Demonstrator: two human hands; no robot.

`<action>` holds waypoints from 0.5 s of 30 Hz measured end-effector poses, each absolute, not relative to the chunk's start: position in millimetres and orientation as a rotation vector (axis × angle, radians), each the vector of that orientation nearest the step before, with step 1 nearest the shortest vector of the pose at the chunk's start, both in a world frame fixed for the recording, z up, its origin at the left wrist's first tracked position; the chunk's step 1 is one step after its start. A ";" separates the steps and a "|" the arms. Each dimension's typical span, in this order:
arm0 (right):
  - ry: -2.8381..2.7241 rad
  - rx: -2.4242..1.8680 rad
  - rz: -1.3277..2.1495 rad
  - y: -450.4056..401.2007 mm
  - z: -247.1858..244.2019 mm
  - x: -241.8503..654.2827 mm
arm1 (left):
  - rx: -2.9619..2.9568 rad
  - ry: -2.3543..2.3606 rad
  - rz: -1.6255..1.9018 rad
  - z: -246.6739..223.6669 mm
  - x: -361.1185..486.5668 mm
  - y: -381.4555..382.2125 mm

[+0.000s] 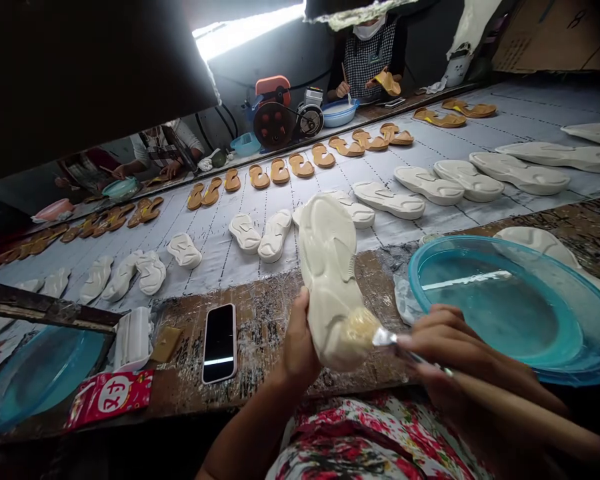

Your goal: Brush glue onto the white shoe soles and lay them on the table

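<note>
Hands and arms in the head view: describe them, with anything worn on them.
The left hand and right hand are bare, with no gloves, and the left forearm has no sleeve on the part in view. Just below them is a floral garment, printed in red, pink and white with green.

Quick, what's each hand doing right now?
Left hand: closed, holding a white sole.
Right hand: closed, holding a brush against the sole.
</note>
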State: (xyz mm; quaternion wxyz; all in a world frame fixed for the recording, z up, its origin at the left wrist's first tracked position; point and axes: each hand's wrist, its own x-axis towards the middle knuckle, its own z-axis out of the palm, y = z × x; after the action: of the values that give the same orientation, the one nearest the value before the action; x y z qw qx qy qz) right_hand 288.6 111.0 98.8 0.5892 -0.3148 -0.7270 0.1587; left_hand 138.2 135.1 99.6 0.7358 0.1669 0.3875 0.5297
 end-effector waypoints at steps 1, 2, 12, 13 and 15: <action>-1.723 -0.708 0.329 113.7 95.8 285.1 | 0.396 0.860 1.178 98.5 139.8 134.3; -1.733 -0.692 0.286 115.4 92.2 281.3 | 0.409 0.870 1.202 97.2 140.8 134.4; -1.557 -1.080 0.375 107.8 54.2 327.0 | 0.199 0.672 0.786 76.5 109.7 168.2; -1.503 -1.171 0.345 110.4 51.6 340.3 | 0.229 0.667 0.876 75.5 107.8 166.9; -1.414 -1.397 0.285 117.5 47.3 364.1 | 0.284 0.665 1.159 71.4 106.1 161.0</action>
State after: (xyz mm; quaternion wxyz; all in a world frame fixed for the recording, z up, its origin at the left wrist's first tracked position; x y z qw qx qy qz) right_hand 364.1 117.5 47.3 0.5371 -0.5868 -0.5940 0.1199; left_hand 106.1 161.0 71.4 0.7758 0.1313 0.3072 0.5353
